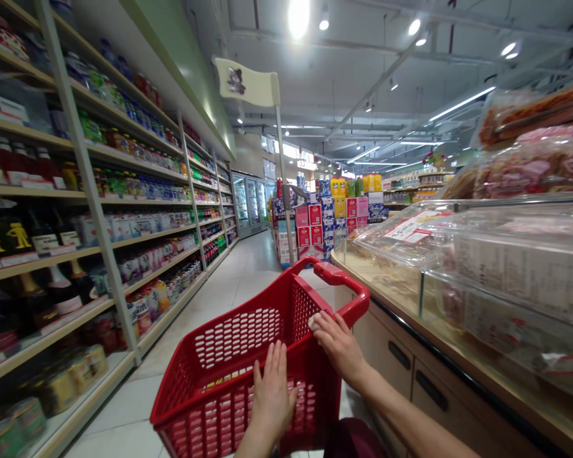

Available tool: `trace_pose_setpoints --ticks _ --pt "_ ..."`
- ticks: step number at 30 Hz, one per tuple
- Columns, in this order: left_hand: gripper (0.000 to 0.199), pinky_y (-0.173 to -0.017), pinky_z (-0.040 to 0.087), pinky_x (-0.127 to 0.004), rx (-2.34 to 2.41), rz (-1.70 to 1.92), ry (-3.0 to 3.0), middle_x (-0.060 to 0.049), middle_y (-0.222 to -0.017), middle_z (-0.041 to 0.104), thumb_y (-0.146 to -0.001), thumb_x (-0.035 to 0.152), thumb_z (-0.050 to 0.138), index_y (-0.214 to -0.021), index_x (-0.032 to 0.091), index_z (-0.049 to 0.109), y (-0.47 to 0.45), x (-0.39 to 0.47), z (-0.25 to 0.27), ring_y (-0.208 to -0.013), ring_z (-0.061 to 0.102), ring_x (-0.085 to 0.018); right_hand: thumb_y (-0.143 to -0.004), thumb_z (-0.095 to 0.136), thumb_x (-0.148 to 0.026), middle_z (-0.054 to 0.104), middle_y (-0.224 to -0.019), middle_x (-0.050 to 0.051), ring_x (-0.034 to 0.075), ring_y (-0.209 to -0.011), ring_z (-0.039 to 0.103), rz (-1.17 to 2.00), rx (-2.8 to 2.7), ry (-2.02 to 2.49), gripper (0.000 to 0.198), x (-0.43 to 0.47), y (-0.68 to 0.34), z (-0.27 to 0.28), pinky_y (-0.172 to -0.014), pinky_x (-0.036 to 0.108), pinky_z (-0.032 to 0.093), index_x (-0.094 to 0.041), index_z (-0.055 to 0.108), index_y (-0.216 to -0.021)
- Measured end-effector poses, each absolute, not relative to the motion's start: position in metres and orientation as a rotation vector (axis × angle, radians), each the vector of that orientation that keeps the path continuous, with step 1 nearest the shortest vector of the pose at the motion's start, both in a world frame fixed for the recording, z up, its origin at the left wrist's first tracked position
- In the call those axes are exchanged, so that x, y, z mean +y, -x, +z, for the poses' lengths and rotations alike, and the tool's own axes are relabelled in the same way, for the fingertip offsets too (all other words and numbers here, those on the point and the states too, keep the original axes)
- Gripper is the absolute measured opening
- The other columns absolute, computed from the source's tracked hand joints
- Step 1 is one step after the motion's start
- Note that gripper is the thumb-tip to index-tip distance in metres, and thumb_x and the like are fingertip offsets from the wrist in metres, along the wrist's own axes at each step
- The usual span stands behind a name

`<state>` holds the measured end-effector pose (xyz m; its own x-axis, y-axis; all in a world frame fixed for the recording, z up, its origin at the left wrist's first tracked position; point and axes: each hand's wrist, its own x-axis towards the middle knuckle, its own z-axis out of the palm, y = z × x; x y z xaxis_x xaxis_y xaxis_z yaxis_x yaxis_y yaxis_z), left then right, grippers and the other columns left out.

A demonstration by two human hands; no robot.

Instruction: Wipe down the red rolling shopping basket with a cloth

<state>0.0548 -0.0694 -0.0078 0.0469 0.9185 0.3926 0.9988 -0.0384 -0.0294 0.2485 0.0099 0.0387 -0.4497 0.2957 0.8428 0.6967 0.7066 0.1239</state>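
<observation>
red plastic basket (217,387), glossy, oval-slotted walls (286,350); thick curved handle (358,305)

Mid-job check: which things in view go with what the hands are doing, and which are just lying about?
In use:
- basket
- white wad, at the right hand's fingertips
- left hand, at the basket's side

Just around:
- shelves
- stacked boxes
- counter
- flag

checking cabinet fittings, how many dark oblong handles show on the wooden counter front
2: one dark oblong handle nearer the red plastic shopping cart, another handle lower right. Others may be hidden.
</observation>
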Motion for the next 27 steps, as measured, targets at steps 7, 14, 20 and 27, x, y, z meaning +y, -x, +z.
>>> trace_pose_setpoints --ticks 7,14,20,27 --pt "0.068 -0.103 0.02 -0.05 -1.957 -0.395 2.005 -0.008 -0.141 0.018 -0.068 0.021 0.038 -0.133 0.01 0.022 -0.061 -0.069 -0.004 -0.131 0.014 -0.024 -0.084 0.038 -0.018 0.057 -0.117 0.006 0.02 -0.115 0.045 -0.521 -1.804 0.891 0.026 0.013 -0.249 0.041 -0.099 0.043 0.032 -0.024 0.06 -0.096" --pt "0.068 -0.104 0.024 -0.04 -1.92 -0.397 2.04 -0.008 -0.141 0.022 -0.066 0.015 0.038 -0.132 0.008 0.025 -0.049 -0.078 -0.004 -0.13 0.017 -0.02 -0.084 0.038 -0.019 0.057 -0.115 0.007 0.022 -0.112 0.048 -0.5 -1.815 0.91 0.026 0.017 -0.266 0.05 -0.097 0.047 0.032 -0.023 0.059 -0.098" --pt "0.069 -0.105 0.023 -0.041 -1.925 -0.395 2.041 -0.009 -0.141 0.021 -0.065 0.014 0.039 -0.132 0.007 0.025 -0.048 -0.082 -0.005 -0.13 0.016 -0.022 -0.083 0.035 -0.018 0.044 -0.129 0.01 0.021 -0.12 0.039 -0.31 -1.536 1.014 0.031 0.016 -0.301 0.033 -0.097 0.043 0.036 -0.017 0.055 -0.107" --pt "0.069 -0.105 0.023 -0.04 -1.921 -0.345 2.084 -0.01 -0.141 0.023 -0.064 0.016 0.038 -0.132 0.007 0.024 -0.041 -0.074 0.0 -0.13 0.018 -0.02 -0.08 0.04 -0.014 0.056 -0.118 0.005 0.019 -0.107 0.052 -0.218 -1.82 0.879 0.033 -0.015 -0.274 -0.027 -0.086 0.035 0.05 -0.023 0.059 -0.104"
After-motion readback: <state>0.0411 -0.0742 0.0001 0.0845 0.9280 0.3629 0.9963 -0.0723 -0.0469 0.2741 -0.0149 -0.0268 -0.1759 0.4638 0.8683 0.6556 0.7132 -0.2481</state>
